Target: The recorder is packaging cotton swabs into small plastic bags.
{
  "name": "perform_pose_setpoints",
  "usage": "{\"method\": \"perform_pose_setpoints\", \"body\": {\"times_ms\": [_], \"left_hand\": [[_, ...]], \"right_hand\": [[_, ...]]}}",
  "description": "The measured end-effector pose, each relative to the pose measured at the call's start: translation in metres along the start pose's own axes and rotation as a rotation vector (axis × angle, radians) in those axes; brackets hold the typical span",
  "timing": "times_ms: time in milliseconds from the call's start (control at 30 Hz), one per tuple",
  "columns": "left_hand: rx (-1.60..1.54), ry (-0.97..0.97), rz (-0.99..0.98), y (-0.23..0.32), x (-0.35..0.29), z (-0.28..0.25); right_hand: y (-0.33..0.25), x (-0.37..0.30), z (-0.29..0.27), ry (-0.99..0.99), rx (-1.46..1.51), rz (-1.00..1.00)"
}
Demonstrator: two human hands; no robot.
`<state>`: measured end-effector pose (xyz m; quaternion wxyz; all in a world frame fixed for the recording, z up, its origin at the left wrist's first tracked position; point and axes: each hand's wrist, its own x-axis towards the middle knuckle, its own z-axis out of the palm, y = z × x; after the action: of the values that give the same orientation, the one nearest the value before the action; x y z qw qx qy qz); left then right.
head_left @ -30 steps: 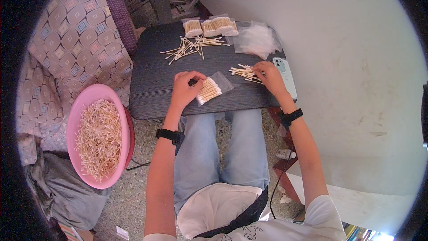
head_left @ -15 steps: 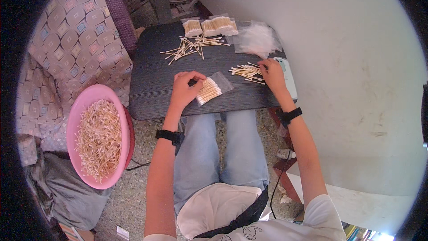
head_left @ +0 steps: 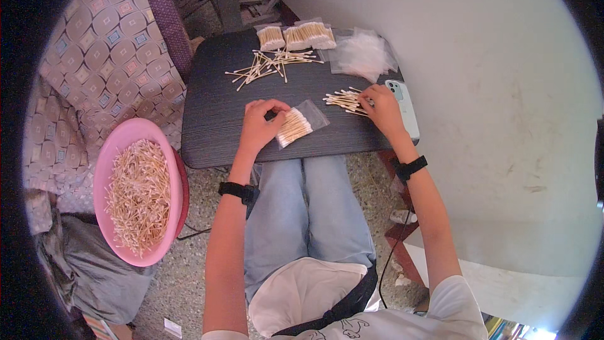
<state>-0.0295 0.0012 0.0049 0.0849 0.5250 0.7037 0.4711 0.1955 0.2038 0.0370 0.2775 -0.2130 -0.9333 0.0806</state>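
Note:
My left hand (head_left: 263, 124) is closed on the edge of a small clear bag of cotton swabs (head_left: 294, 127), which lies on the dark table near its front edge. The bag's clear flap (head_left: 316, 114) points away to the right. At the right, my right hand (head_left: 382, 108) reaches over a loose pile of cotton swabs (head_left: 343, 100), its fingers bent down onto the pile's right end. Whether the fingertips pinch any swabs is hidden.
Filled swab bags (head_left: 308, 34) line the table's far edge, with scattered swabs (head_left: 270, 66) before them. A stack of clear bags (head_left: 363, 53) lies far right, above a phone (head_left: 404, 108). A pink basin (head_left: 102, 195) full of swabs stands left of the table (head_left: 211, 119).
My right hand has shifted slightly left, further over the loose swabs. My left hand stays on the bag, and my legs have moved closer together.

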Motion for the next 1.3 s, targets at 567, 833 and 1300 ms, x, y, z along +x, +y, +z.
{"method": "perform_pose_setpoints", "body": {"times_ms": [567,833,1300], "left_hand": [[0.003,-0.004,0.001,0.002,-0.001,-0.001],[-0.017,-0.002,0.015,0.001,-0.001,-0.001],[0.006,-0.021,-0.039,0.004,-0.001,-0.001]], "right_hand": [[0.026,0.001,0.005,-0.030,-0.134,0.178],[0.023,-0.003,0.015,0.011,0.008,0.036],[0.002,-0.004,0.011,-0.023,0.220,0.100]]}}
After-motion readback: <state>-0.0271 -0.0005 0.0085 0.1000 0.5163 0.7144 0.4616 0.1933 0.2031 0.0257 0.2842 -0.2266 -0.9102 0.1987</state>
